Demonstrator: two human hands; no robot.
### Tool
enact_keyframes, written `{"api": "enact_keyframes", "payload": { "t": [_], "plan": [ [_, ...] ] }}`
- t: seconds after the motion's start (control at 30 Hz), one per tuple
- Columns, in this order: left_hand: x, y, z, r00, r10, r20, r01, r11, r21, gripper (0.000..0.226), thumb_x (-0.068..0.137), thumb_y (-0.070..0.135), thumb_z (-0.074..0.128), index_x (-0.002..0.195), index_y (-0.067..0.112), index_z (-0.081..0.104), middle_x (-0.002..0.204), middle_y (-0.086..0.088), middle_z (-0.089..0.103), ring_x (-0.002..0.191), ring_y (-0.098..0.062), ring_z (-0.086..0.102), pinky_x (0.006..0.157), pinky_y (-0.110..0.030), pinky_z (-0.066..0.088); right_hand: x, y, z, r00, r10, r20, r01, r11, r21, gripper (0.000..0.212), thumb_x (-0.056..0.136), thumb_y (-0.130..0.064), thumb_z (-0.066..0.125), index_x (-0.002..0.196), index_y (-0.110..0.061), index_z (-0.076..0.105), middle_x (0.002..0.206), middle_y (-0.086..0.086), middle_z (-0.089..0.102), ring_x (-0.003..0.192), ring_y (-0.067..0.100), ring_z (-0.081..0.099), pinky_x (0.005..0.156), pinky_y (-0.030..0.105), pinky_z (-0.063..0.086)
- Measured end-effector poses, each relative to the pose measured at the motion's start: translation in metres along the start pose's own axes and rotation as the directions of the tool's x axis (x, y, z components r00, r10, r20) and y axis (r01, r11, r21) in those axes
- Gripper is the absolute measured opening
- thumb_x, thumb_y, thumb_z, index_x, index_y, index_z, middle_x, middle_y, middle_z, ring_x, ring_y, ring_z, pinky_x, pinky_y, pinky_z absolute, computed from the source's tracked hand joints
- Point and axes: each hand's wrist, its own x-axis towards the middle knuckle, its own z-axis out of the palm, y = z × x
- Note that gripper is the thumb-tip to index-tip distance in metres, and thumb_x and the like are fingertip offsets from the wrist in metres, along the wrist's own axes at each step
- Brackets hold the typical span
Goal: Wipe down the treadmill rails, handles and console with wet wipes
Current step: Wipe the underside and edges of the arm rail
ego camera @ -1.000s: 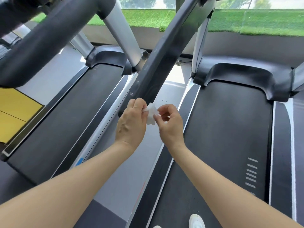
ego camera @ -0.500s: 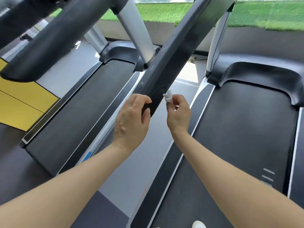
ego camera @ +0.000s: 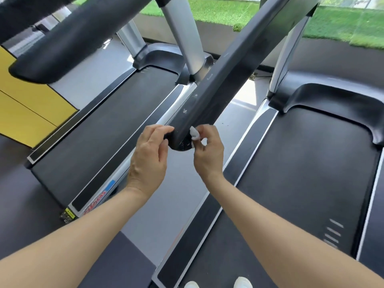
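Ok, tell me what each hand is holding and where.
Right hand pinches a small white wet wipe at its lower edge. Left hand holds nothing; its fingertips touch the black handrail end.

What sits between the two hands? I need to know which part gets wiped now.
In the head view, the end of the black handrail lies between the left hand and the right hand, which pinches the wipe.

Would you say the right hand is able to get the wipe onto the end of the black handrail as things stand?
Probably yes. The right hand pinches the wet wipe right beside the black handrail's near end, with nothing between them. The left hand sits on the opposite side, out of the way.
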Motion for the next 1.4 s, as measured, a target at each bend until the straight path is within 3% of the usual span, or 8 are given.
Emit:
{"api": "enact_keyframes", "payload": {
  "t": [0.17, 0.27, 0.37, 0.47, 0.6, 0.87, 1.03, 1.4],
  "plan": [
    [-0.004, -0.008, -0.006, 0.998, 0.044, 0.039, -0.043, 0.999, -0.013, 0.030, 0.093, 0.001, 0.049, 0.120, 0.007, 0.061, 0.114, 0.003, 0.055, 0.098, -0.009, 0.054, 0.084, -0.008, 0.041, -0.040, -0.012, -0.006, 0.977, 0.017, 0.212, -0.032, 0.997, 0.064, 0.010, 0.091, -0.002, 0.058, 0.084, -0.009, 0.059, 0.089, 0.001, 0.057, 0.082, 0.006, 0.055, 0.069, 0.021, 0.048],
    [-0.002, -0.013, -0.009, 0.995, 0.078, 0.056, -0.076, 0.996, -0.045, 0.030, 0.093, 0.004, 0.048, 0.119, 0.007, 0.063, 0.114, 0.005, 0.055, 0.098, -0.003, 0.053, 0.086, -0.009, 0.042, -0.027, -0.010, -0.013, 0.986, 0.162, 0.046, -0.165, 0.983, 0.078, 0.011, 0.092, -0.006, 0.056, 0.086, -0.016, 0.057, 0.090, 0.002, 0.061, 0.087, 0.012, 0.058, 0.077, 0.018, 0.048],
    [-0.002, -0.015, -0.011, 0.994, 0.083, 0.077, -0.079, 0.995, -0.063, 0.031, 0.093, 0.000, 0.050, 0.120, 0.007, 0.063, 0.114, 0.006, 0.055, 0.101, 0.000, 0.052, 0.089, -0.005, 0.040, 0.001, -0.003, -0.008, 0.914, 0.400, -0.067, -0.395, 0.915, 0.079, 0.007, 0.097, -0.014, 0.050, 0.091, -0.014, 0.053, 0.084, -0.007, 0.058, 0.088, 0.023, 0.060, 0.084, 0.037, 0.053],
    [-0.001, -0.017, -0.012, 0.991, 0.102, 0.081, -0.097, 0.993, -0.068, 0.033, 0.092, -0.006, 0.051, 0.120, 0.005, 0.062, 0.114, 0.005, 0.055, 0.102, 0.002, 0.050, 0.092, -0.002, 0.035, 0.003, -0.012, 0.005, 0.873, 0.481, -0.078, -0.477, 0.877, 0.064, 0.017, 0.101, -0.023, 0.044, 0.091, -0.009, 0.049, 0.074, -0.012, 0.051, 0.076, 0.016, 0.056, 0.062, 0.021, 0.047],
    [0.000, -0.022, -0.012, 0.988, 0.120, 0.093, -0.114, 0.991, -0.070, 0.036, 0.091, -0.009, 0.050, 0.121, 0.006, 0.062, 0.117, 0.001, 0.058, 0.106, -0.004, 0.054, 0.095, -0.003, 0.034, -0.019, -0.033, 0.018, 0.879, 0.470, -0.082, -0.463, 0.882, 0.090, 0.021, 0.100, -0.031, 0.045, 0.085, -0.016, 0.048, 0.080, -0.005, 0.057, 0.072, 0.014, 0.056, 0.052, 0.015, 0.039],
    [0.002, -0.027, -0.013, 0.983, 0.132, 0.126, -0.123, 0.989, -0.081, 0.041, 0.089, -0.013, 0.047, 0.122, 0.006, 0.062, 0.120, 0.000, 0.059, 0.109, -0.012, 0.056, 0.099, -0.008, 0.036, -0.023, -0.065, 0.001, 0.907, 0.419, 0.035, -0.415, 0.879, 0.234, 0.012, 0.094, -0.012, 0.057, 0.083, -0.011, 0.057, 0.070, -0.009, 0.058, 0.078, 0.015, 0.061, 0.080, 0.030, 0.057],
    [0.001, -0.028, -0.010, 0.984, 0.143, 0.104, -0.133, 0.987, -0.090, 0.050, 0.083, -0.019, 0.044, 0.122, 0.006, 0.062, 0.119, 0.001, 0.059, 0.111, -0.013, 0.055, 0.101, -0.013, 0.037, 0.041, -0.043, -0.007, 0.846, 0.494, -0.199, -0.468, 0.868, 0.167, 0.017, 0.096, -0.021, 0.052, 0.079, -0.017, 0.051, 0.076, -0.003, 0.055, 0.077, 0.018, 0.055, 0.080, 0.040, 0.055],
    [-0.001, -0.028, -0.008, 0.985, 0.072, 0.155, -0.049, 0.988, -0.146, 0.064, 0.076, -0.023, 0.039, 0.128, 0.011, 0.058, 0.125, 0.000, 0.056, 0.117, -0.019, 0.054, 0.099, -0.029, 0.044, -0.028, -0.059, 0.014, 0.971, 0.239, -0.029, -0.240, 0.970, -0.050, 0.014, 0.094, -0.007, 0.051, 0.083, -0.015, 0.052, 0.082, 0.005, 0.058, 0.074, 0.013, 0.054, 0.061, 0.011, 0.042]
  ]
}}
